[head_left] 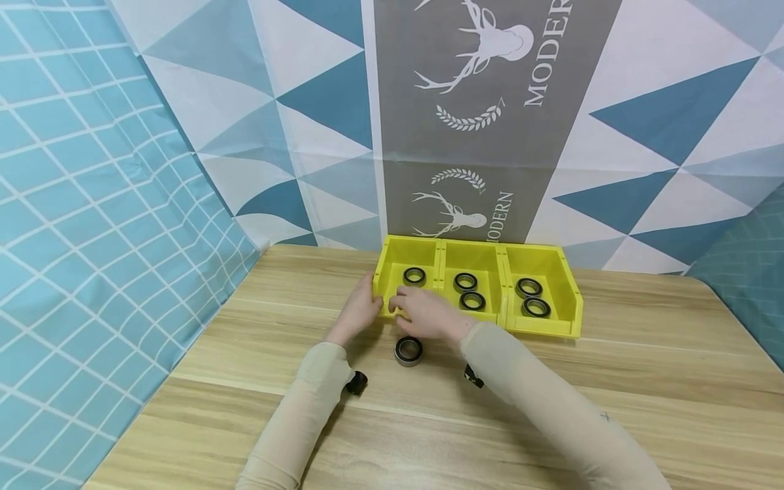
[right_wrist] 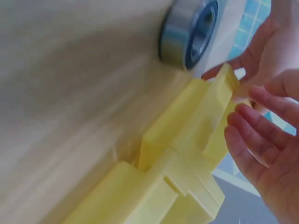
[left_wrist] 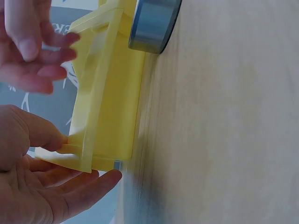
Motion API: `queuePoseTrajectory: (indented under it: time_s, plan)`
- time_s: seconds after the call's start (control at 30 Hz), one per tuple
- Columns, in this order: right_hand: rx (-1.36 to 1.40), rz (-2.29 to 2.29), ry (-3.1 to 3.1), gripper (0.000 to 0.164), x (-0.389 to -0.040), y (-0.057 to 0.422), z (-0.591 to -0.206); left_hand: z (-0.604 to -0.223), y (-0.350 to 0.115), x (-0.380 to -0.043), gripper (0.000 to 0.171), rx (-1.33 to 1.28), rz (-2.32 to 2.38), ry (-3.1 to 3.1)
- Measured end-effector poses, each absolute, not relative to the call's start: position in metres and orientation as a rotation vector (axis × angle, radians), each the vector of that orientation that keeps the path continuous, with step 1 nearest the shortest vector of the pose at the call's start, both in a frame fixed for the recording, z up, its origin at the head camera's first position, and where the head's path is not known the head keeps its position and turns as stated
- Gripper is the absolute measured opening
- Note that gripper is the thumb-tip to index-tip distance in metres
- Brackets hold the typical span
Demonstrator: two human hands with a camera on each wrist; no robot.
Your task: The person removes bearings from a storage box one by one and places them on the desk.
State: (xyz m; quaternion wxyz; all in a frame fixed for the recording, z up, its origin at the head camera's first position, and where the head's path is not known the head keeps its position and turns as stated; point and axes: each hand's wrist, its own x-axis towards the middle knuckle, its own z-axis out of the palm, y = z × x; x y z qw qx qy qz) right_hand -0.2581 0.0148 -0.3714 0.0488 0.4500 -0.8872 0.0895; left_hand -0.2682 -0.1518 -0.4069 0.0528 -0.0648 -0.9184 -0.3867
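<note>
My left hand (head_left: 358,309) grips the outer left wall of the leftmost yellow bin (head_left: 401,257), thumb on the inner side and fingers outside, as the left wrist view shows. Over that bin's front edge hovers my right hand (head_left: 425,313), its fingers loosely bent and nothing between them; in the right wrist view these fingers (right_wrist: 254,140) are close to the front lip. Inside the leftmost bin lies one ball bearing (head_left: 414,284). Another bearing (head_left: 408,363), a steel ring with a black seal, lies on the table just in front of the bin, below my right hand.
Two more yellow bins join it on the right: the middle bin (head_left: 471,254) holds two bearings, and the right bin (head_left: 535,262) holds two. They stand at the back of the wooden table (head_left: 649,381), against a patterned backdrop. A blue gridded sheet (head_left: 79,224) borders the left side.
</note>
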Motion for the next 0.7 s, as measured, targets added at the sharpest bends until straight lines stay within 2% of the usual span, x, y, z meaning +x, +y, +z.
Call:
queuePoseTrajectory:
  time_s: [0.27,0.7]
  plan:
    - [1.217,0.257,-2.747,0.017,-0.283,0.008,-0.366,-0.407,-0.15,-0.268,0.046,-0.211,-1.173,-2.783]
    - [1.083,0.253,-2.863,0.03,-0.302,-0.001,-0.375,-0.408,-0.15,-0.27,0.05,-0.178,-1.216,-2.795]
